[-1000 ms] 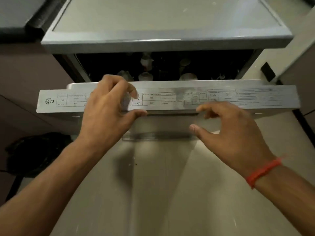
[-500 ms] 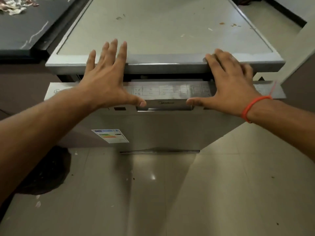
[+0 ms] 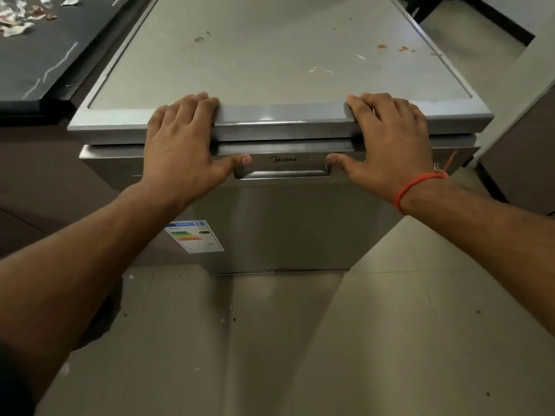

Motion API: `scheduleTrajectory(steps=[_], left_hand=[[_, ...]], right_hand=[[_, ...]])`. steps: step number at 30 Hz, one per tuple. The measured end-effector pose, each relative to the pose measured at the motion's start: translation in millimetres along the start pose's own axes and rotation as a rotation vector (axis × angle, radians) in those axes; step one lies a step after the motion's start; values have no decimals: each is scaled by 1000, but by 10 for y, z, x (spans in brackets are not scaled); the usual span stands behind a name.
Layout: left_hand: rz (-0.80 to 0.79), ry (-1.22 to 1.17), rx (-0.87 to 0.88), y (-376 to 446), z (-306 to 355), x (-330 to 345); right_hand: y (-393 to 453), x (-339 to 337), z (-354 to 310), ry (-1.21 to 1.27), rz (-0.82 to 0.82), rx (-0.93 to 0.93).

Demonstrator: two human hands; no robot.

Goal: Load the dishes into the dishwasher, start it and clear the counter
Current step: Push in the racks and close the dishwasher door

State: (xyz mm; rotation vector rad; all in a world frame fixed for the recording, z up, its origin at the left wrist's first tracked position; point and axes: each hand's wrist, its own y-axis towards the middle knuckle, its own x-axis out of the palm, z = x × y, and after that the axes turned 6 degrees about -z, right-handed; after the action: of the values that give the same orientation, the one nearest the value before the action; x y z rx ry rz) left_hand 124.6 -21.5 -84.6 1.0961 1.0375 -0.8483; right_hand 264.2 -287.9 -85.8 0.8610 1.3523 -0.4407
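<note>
Dishwasher (image 3: 288, 223): freestanding, brushed silver-grey steel, standing on pale floor tiles between a dark counter at left and a brown cabinet at right.
Door: up and flush under the front edge of the top panel, no gap showing along its upper edge.
Top panel (image 3: 270, 49): flat grey slab with a raised rim, dotted with crumbs and small scraps, most near the far right corner.
Counter (image 3: 39, 64): black with white veins, butting against the left edge of the dishwasher; crumpled scraps (image 3: 18, 16) lying at its far left corner.
Floor (image 3: 300, 340): glossy beige tiles, a few specks scattered in front of the machine.
Left hand (image 3: 180, 142): fingers bent over the front edge of the top panel left of centre, palm flat against the door's upper strip, thumb stretched along it towards the handle recess.
Right hand (image 3: 387, 139): mirrored pose right of centre, fingers hooked over the same front edge, thumb pointing inward.
Hands together: well apart, holding nothing loose, one either side of the recess.
Handle recess (image 3: 282, 172): shallow rectangular pocket at the middle of the door's top strip.
Wrist thread (image 3: 417, 184): orange-red, tied round the right wrist, loose end sticking up.
Energy label (image 3: 194, 236): white sticker with blue header and coloured bars, on the door's left half; text too small to read.
Brand: "Midea" printed just above the recess.
</note>
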Motion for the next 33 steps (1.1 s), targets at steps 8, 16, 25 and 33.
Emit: scheduleTrajectory(steps=[8,16,25,33], left_hand=[[110,-10,-58,9,40,146],[132,8,-71,19,19,189],[162,-6,-118,57,82,183],[117,38,-125,33,141,162]], right_hand=[[147,8,37,13,45,-7],[166,46,45,44,96,2],[174,12,-34,104,107,56],[158,-89,-90,54,50,67]])
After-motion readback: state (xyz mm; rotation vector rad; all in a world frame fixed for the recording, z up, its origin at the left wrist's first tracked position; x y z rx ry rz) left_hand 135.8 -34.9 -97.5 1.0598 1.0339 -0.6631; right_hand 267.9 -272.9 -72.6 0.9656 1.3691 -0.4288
